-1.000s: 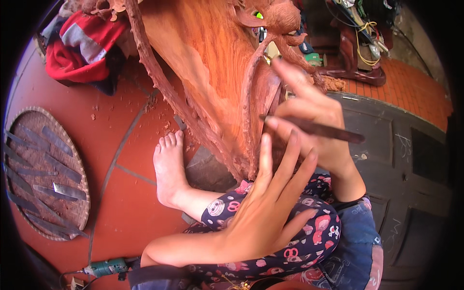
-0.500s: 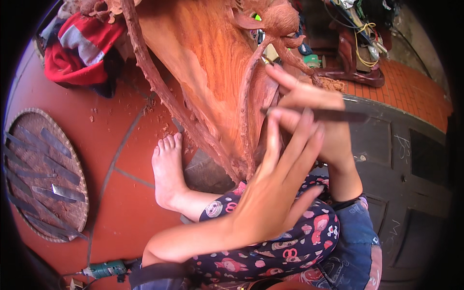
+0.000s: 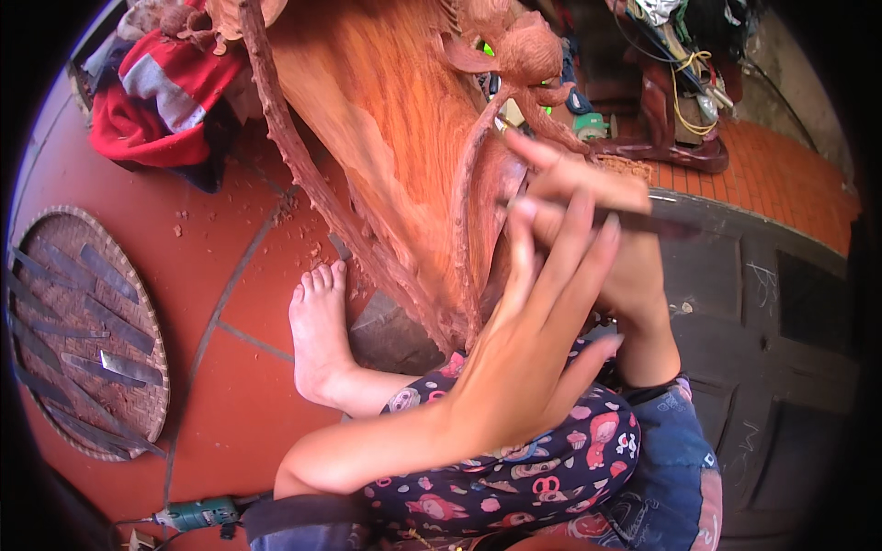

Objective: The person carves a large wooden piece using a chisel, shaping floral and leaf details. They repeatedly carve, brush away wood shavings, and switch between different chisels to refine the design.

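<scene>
A carved reddish-brown wood piece (image 3: 390, 119), with raised branch-like ridges and a rounded, animal-like carved form at its top right, leans in front of me. My right hand (image 3: 588, 188) is closed around a dark flat carving chisel (image 3: 657, 226), its index finger stretched along the wood. Motion blurs the chisel, and its working tip cannot be made out. My left hand (image 3: 528, 335) reaches up from the lower left with fingers and thumb spread. One of its fingertips is close to the right hand; whether it touches the chisel I cannot tell.
A round woven tray (image 3: 152, 312) with several dark flat blades lies at left on the red tiled floor. Red and grey cloth (image 3: 152, 110) is heaped behind it. A green power tool (image 3: 200, 514) lies lower left. A dark panelled board (image 3: 712, 321) is at right.
The right hand and chisel have shifted slightly, still blurred. My left hand stays nearly in place, fingers spread. The carved wood sits slightly lower in the picture.
</scene>
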`<state>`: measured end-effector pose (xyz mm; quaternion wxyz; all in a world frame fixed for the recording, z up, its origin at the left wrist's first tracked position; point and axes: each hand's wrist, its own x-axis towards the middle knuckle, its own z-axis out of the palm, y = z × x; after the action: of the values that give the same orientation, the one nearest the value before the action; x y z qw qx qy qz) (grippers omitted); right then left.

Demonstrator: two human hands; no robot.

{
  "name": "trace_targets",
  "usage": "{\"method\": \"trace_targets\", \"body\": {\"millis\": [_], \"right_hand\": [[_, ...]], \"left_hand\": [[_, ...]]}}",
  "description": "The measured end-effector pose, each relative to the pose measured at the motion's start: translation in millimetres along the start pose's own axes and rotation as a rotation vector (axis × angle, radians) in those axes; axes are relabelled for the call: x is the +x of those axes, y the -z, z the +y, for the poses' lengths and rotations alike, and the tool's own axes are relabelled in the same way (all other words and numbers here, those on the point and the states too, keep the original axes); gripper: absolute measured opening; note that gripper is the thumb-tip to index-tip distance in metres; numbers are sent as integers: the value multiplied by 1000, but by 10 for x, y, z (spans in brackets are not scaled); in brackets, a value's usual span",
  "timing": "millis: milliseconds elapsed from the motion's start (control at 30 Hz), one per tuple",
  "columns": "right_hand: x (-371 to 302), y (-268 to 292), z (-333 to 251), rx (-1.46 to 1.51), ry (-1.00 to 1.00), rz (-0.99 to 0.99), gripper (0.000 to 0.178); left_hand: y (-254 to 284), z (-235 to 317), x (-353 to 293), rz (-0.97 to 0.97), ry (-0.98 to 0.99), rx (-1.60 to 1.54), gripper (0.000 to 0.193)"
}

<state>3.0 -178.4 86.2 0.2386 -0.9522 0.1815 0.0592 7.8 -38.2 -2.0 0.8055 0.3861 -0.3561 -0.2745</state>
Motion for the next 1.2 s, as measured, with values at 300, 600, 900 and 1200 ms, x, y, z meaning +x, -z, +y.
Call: {"method": "trace_targets", "body": {"millis": [300,600,900,1200], "right_hand": [[121,-20,-174,7,-173,57,19],[103,78,-48,-79,-189,-5,28],[184,69,-145,-109,-213,-7,17],[143,195,-139,-94,-164,-33,20]], "left_hand": [[-43,0,115,100,-31,-119,88],[-16,11,175,149,-65,-159,90],[-36,15,168,184,-100,-157,94],[-91,49,167,174,-100,-224,95]]}}
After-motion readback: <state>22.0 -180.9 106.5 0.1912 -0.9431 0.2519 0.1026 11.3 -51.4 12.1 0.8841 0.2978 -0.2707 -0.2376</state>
